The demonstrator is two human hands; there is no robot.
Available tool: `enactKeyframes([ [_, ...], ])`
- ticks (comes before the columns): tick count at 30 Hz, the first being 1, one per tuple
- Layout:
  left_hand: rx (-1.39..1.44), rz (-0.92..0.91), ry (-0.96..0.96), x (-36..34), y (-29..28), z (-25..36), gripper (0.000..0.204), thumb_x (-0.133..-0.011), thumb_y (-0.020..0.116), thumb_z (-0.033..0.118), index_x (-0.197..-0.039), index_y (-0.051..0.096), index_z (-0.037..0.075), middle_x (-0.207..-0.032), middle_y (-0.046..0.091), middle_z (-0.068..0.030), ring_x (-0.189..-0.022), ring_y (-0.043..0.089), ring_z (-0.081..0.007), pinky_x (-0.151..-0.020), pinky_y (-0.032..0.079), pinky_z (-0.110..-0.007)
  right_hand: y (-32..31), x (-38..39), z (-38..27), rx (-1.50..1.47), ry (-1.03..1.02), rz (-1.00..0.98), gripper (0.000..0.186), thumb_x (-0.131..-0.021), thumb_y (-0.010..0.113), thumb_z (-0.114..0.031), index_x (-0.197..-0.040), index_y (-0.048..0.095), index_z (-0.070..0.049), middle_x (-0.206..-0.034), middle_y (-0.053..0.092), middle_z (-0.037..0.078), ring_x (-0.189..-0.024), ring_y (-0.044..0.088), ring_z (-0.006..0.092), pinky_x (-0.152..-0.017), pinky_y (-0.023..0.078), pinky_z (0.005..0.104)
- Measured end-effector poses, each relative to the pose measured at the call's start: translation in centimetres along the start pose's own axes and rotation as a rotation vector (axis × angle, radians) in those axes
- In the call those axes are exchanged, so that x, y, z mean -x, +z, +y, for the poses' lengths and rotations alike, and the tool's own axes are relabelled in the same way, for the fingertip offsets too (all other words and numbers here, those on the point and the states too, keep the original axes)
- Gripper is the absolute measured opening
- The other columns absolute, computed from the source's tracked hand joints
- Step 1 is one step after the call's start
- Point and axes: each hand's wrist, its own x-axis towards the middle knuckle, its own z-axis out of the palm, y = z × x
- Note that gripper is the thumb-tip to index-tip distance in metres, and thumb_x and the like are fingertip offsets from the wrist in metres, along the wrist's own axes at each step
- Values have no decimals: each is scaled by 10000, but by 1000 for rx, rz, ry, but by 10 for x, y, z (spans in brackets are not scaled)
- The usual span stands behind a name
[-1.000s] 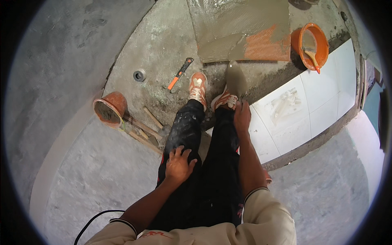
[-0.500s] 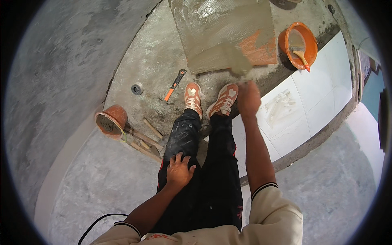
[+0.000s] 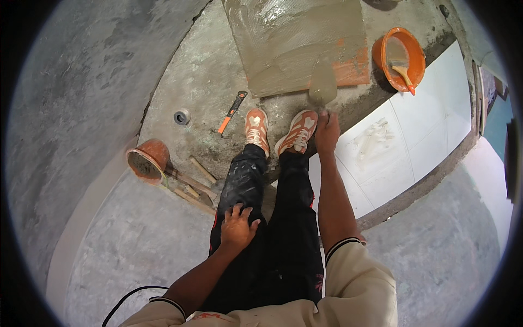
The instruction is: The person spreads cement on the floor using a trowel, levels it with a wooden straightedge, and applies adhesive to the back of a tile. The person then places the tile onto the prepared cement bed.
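Observation:
My right hand [image 3: 327, 131] is closed round the handle of a trowel, which the fingers mostly hide. The mortar-coated trowel blade [image 3: 323, 84] lies over the near edge of a large orange-backed tile [image 3: 353, 72]. Wet grey mortar [image 3: 294, 41] covers most of that tile, and a bare orange patch shows at its near right corner. On my left thigh, just above the knee, rests my left hand [image 3: 238, 226] with its fingers spread and nothing in it.
An orange bucket [image 3: 419, 60] with a brush [image 3: 403, 76] stands right of the tile. White tiles [image 3: 381, 147] lie below it. On the left are a hammer [image 3: 232, 113], a grey ring [image 3: 182, 116], a mortar bucket [image 3: 152, 158] and wooden strips [image 3: 190, 188].
My right hand has shifted slightly left and toward me with the trowel. Its blade has swung more upright, and mortar covers more of the orange patch. My left hand stays in place.

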Motion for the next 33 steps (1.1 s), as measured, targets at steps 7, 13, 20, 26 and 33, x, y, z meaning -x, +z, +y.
enactKeyframes([
  [7,15,-37,-44,2,-6,1,520,-967,724,422,-1385,660,119,-1489,535,-170,-1374,497,-433,-1138,457,-528,-17,114,8,146,-34,-87,307,-1073,582,-313,-1178,638,-30,-1079,677,213,-1044,649,458,-861,506,559],
  [13,48,-54,-56,-2,-18,-3,511,-978,718,402,-1409,648,136,-1522,513,-124,-1435,458,-394,-1130,468,-543,-27,33,-54,340,-98,-106,336,-1046,618,-324,-1225,647,-41,-1113,692,198,-1087,656,452,-894,522,539],
  [20,239,-21,-122,-20,-43,-13,630,-932,770,471,-1421,639,96,-1528,524,-199,-1428,494,-401,-1187,422,-479,-103,-39,-68,256,-41,146,421,-1046,616,-316,-1286,619,29,-1248,658,260,-1159,637,468,-990,503,526],
  [26,662,-220,-442,-60,-70,-10,868,-930,750,557,-1581,485,47,-1618,449,-274,-1516,418,-428,-1241,362,-470,-201,-161,-150,491,-74,134,430,-1067,582,-359,-1374,625,-61,-1262,706,209,-1186,663,433,-973,531,546],
  [33,398,-270,-460,-104,-52,34,900,-903,696,667,-1604,480,145,-1643,369,-318,-1488,437,-484,-1224,382,-518,-210,-415,-207,896,-168,16,371,-1051,532,-308,-1237,737,-60,-1270,725,215,-1155,713,419,-967,558,537],
])
